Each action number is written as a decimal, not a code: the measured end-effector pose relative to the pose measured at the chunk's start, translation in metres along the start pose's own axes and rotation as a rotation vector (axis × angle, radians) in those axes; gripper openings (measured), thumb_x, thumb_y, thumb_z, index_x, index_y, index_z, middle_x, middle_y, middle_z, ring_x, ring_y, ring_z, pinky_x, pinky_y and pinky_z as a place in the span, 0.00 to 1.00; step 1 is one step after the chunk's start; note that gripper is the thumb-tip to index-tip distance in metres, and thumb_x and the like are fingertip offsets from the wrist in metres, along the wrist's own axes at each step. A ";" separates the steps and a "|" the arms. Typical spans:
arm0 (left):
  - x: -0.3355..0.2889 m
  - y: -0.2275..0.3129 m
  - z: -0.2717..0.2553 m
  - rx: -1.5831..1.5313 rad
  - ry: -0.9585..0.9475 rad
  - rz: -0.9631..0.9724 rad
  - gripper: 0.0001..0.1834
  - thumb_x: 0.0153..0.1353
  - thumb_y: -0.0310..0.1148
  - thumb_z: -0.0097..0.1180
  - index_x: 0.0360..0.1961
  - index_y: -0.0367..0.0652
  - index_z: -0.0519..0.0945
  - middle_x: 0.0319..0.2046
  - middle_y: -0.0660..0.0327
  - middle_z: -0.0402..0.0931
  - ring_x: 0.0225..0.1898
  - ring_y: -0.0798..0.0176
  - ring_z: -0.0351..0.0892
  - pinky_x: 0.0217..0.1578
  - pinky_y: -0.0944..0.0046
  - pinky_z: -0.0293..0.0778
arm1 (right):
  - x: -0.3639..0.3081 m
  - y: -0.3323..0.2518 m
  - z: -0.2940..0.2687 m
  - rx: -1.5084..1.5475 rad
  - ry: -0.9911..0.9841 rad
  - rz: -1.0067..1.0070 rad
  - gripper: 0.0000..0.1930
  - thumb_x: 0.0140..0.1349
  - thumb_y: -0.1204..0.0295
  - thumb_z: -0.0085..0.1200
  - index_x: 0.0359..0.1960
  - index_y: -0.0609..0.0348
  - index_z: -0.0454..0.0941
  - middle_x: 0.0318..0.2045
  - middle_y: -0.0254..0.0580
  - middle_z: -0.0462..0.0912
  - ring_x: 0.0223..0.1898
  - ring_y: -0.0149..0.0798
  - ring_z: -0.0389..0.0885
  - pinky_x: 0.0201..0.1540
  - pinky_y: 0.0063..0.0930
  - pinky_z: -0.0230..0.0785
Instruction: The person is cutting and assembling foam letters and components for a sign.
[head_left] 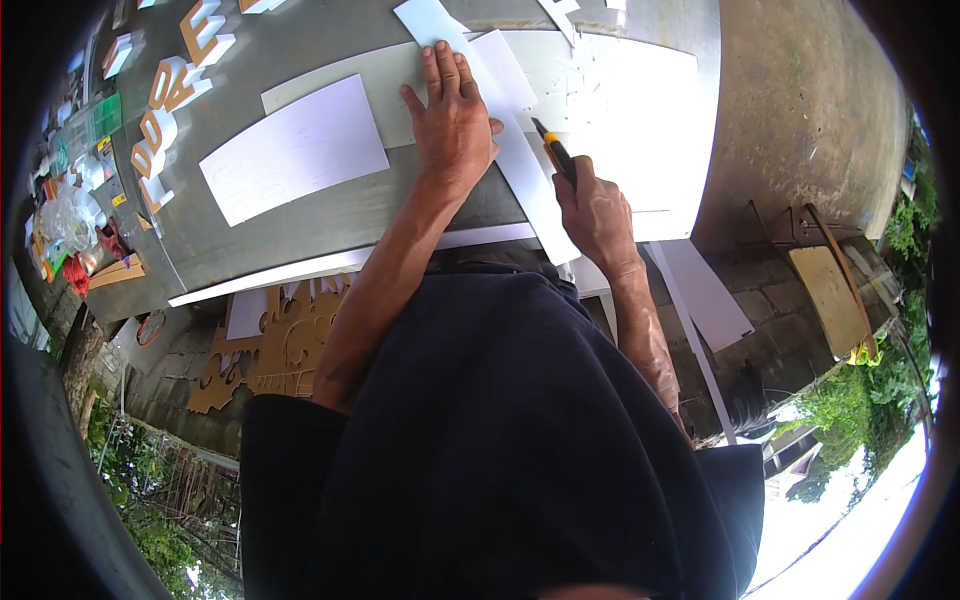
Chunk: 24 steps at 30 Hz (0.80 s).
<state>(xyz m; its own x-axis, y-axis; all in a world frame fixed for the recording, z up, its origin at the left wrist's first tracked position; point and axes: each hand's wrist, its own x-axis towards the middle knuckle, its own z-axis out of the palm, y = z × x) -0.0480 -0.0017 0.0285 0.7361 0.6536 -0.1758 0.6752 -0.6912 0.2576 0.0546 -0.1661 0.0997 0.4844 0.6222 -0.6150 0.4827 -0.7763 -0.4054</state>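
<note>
While the spread left hand (452, 130) is pressing a long white strip (540, 205), the right hand (597, 215) is grasping a black-and-yellow cutter (557, 152).

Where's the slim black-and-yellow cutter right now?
Head view, upper half, slightly right of centre: the cutter is in the right hand, just right of the long flat white strip.

Room — over white sheet (640, 120), right of knife (555, 148) | Obstacles — left hand (452, 128), white strip (533, 192)
</note>
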 end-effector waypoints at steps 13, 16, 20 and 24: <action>0.000 0.002 -0.002 -0.028 -0.028 -0.003 0.51 0.51 0.40 0.74 0.69 0.25 0.61 0.75 0.40 0.48 0.78 0.42 0.42 0.66 0.26 0.57 | 0.100 -0.018 0.014 -0.020 0.306 -0.064 0.27 0.54 0.56 0.72 0.43 0.59 0.68 0.31 0.50 0.87 0.35 0.52 0.88 0.36 0.46 0.78; 0.000 0.002 0.000 -0.025 -0.001 0.002 0.52 0.51 0.40 0.74 0.70 0.25 0.59 0.75 0.40 0.48 0.78 0.42 0.42 0.66 0.26 0.57 | 0.104 -0.013 0.012 -0.071 0.341 -0.148 0.25 0.58 0.57 0.69 0.42 0.58 0.68 0.31 0.49 0.87 0.35 0.52 0.88 0.36 0.45 0.79; 0.000 0.002 -0.001 -0.029 -0.018 -0.005 0.53 0.51 0.40 0.74 0.71 0.25 0.58 0.75 0.39 0.48 0.78 0.42 0.43 0.66 0.26 0.57 | 0.105 -0.010 0.010 -0.076 0.336 -0.202 0.21 0.65 0.56 0.62 0.47 0.58 0.70 0.30 0.50 0.87 0.33 0.50 0.89 0.35 0.43 0.82; 0.001 0.002 -0.001 -0.038 -0.022 -0.015 0.52 0.51 0.39 0.74 0.70 0.25 0.59 0.75 0.39 0.49 0.78 0.42 0.44 0.66 0.26 0.57 | 0.104 -0.014 0.005 0.065 0.266 -0.295 0.16 0.69 0.60 0.55 0.42 0.63 0.72 0.26 0.56 0.85 0.30 0.58 0.88 0.33 0.48 0.80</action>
<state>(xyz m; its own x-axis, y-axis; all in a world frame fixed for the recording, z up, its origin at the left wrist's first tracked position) -0.0464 -0.0020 0.0298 0.7269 0.6569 -0.2004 0.6844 -0.6686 0.2907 0.0943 -0.0910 0.0384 0.5074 0.8174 -0.2728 0.5866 -0.5595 -0.5856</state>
